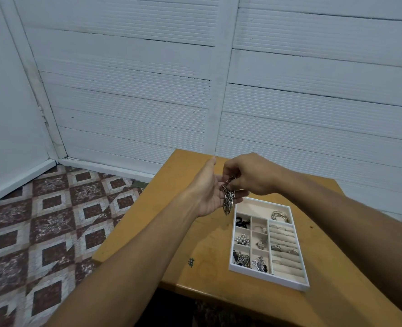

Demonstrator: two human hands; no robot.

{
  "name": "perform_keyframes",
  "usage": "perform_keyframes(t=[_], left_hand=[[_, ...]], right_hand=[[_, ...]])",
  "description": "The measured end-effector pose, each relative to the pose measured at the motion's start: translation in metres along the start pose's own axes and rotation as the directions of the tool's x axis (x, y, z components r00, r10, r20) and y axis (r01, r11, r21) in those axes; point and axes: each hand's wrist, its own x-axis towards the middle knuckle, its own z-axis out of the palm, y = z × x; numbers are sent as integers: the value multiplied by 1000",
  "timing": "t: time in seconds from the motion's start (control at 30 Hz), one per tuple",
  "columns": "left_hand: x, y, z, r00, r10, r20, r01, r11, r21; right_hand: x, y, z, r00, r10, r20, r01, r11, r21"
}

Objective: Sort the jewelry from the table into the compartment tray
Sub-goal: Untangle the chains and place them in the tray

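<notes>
A white compartment tray (289,283) lies on the wooden table (176,232). Its small cells hold silver and black jewelry, and silver bangles (280,215) lie in the far right cell. Rings sit in the ring rolls (286,253) on the right side. Above the tray's far left corner, my left hand (207,192) is held palm up with straight fingers. A bunch of silver chain jewelry (228,201) hangs over that palm. My right hand (249,175) pinches the top of the bunch with curled fingers.
A black hash mark (191,262) is drawn on the table left of the tray. White ribbed wall panels (148,90) stand behind the table. Patterned floor tiles (49,220) lie to the left, beyond the table's left edge.
</notes>
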Motion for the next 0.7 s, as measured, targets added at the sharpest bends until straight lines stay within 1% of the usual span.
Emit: perform_keyframes(t=[0.17, 0.33, 0.43, 0.53, 0.63, 0.7], left_hand=[[8, 1, 3, 1000, -10, 29, 11, 1000, -25], [19, 3, 3, 999, -1, 38, 2, 999, -42], [22, 5, 8, 996, 27, 86, -21, 997, -71], [27, 6, 10, 985, 43, 166, -33, 997, -63], [33, 5, 12, 971, 38, 237, -31, 999, -31], [37, 3, 15, 971, 38, 236, -43, 999, 18]], right_hand=[[1, 8, 0, 1000, 11, 3, -11, 1000, 15], [0, 17, -3, 1000, -14, -28, 14, 1000, -3], [-1, 25, -9, 998, -11, -65, 12, 1000, 17], [-4, 35, -11, 996, 10, -90, -4, 998, 63], [-6, 46, -8, 993, 25, -119, -15, 996, 88], [-7, 53, -6, 991, 31, -133, -17, 995, 101]])
